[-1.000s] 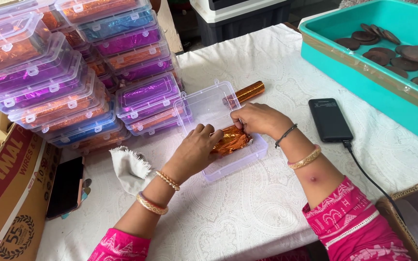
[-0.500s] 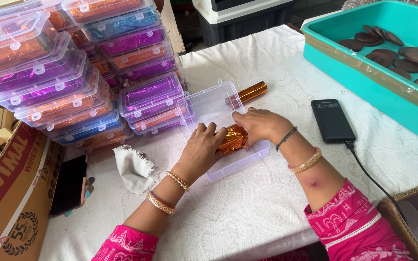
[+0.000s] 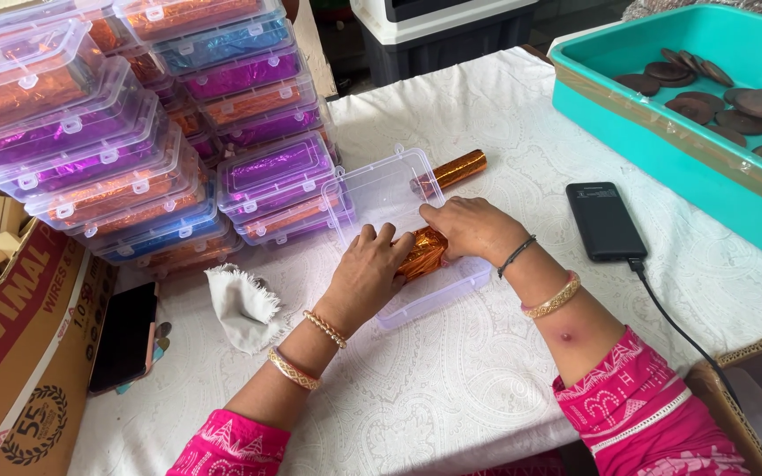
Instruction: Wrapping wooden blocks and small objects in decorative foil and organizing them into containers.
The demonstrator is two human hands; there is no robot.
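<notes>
A clear plastic box [image 3: 438,295] lies open on the white tablecloth, its lid [image 3: 381,189] tilted back. Inside it sits a piece of crinkled orange foil [image 3: 422,251]. My left hand [image 3: 365,275] presses on the foil from the left, fingers bent over it. My right hand [image 3: 469,227] holds the foil from the right, over the box. An orange foil roll [image 3: 456,167] lies on the cloth just behind the lid.
Stacks of closed clear boxes with orange, purple and blue foil [image 3: 125,132] fill the back left. A white cloth scrap [image 3: 244,304], a dark phone [image 3: 123,335] and a cardboard carton [image 3: 19,353] lie left. A black phone with cable [image 3: 604,220] and a teal tray of brown discs [image 3: 690,97] sit right.
Both hands have drawn closer together on the orange foil and pushed it down into the box. The camera view shifted slightly.
</notes>
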